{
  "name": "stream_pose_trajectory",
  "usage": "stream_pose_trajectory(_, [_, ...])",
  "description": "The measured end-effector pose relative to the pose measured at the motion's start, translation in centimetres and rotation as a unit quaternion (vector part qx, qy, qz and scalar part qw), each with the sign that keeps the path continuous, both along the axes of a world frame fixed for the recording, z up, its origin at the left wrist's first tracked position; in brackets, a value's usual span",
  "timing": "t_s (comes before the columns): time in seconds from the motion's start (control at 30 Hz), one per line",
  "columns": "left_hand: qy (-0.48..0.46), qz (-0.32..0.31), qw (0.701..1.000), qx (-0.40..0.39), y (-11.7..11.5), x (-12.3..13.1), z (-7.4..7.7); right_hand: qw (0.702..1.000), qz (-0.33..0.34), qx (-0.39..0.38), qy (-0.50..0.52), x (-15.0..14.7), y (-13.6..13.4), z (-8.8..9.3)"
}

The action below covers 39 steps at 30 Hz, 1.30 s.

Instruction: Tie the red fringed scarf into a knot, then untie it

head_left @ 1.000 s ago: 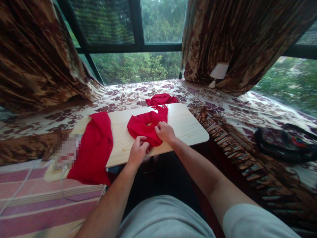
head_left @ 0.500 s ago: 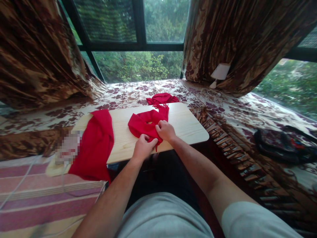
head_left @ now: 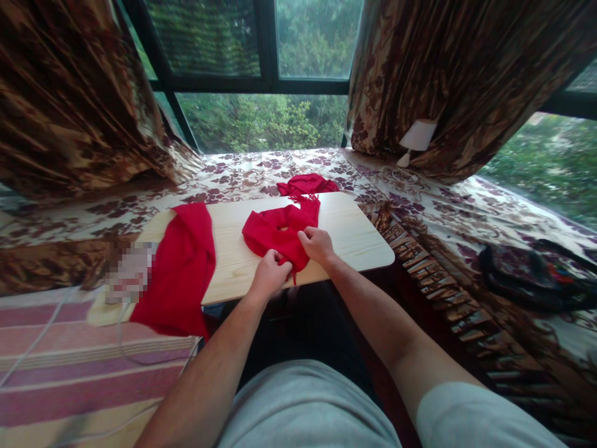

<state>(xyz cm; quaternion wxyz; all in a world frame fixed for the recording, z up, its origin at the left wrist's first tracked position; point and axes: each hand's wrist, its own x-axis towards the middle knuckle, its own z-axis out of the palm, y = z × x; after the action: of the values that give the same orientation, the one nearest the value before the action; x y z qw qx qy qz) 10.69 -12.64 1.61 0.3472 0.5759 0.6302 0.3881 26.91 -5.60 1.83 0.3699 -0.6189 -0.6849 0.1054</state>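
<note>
A red fringed scarf (head_left: 275, 231) lies bunched in a loop on the light wooden table (head_left: 359, 239), its far end trailing off the back edge. My left hand (head_left: 269, 277) is closed on the scarf's near end at the table's front edge. My right hand (head_left: 318, 244) is closed on the fabric just beside it, fingers pinching a fold. A second red cloth (head_left: 183, 267) lies flat across the left part of the table and hangs over its front edge.
A floral brown-and-cream cover (head_left: 242, 177) spreads around the table below a window. Patterned curtains (head_left: 448, 74) hang left and right. A small white lamp (head_left: 415, 138) stands at the back right. A dark bag (head_left: 532, 274) lies right. A striped cloth (head_left: 69, 367) is near left.
My left hand has moved up from the table's front edge and closed on the scarf's near end beside my right hand. The scarf's loop has tightened slightly.
</note>
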Motion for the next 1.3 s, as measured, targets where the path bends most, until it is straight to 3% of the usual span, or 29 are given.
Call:
stream_pose_trajectory(0.17, [-0.121,-0.02,0.99,-0.064,0.0,0.0,0.5,1.0,0.016,-0.01,0.01,0.3,0.3,-0.2])
stream_pose_trajectory(0.37, [-0.008,-0.014,1.0,-0.019,0.0,0.2,0.5,0.998,0.061,-0.001,0.026,0.3,0.1,-0.3])
stream_pose_trajectory(0.7, [-0.024,0.002,1.0,0.0,0.1,0.2,0.0,0.987,0.127,-0.018,0.094,0.3,0.4,-1.2])
stream_pose_trajectory(0.8, [-0.024,0.014,1.0,0.006,0.0,0.2,0.0,0.972,0.147,-0.039,0.182,0.3,0.3,-1.3])
stream_pose_trajectory(0.93, [-0.053,0.018,0.998,0.023,-0.1,0.2,-0.2,0.929,0.183,-0.111,0.302,0.6,0.1,-0.9])
stream_pose_trajectory(1.17, [-0.157,0.017,0.987,-0.003,-0.3,0.1,0.9,0.885,0.218,-0.156,0.381,1.3,0.1,0.1])
stream_pose_trajectory(1.3, [-0.218,0.026,0.975,-0.033,-0.1,-0.2,1.3,0.88,0.213,-0.135,0.401,1.1,0.4,-0.2])
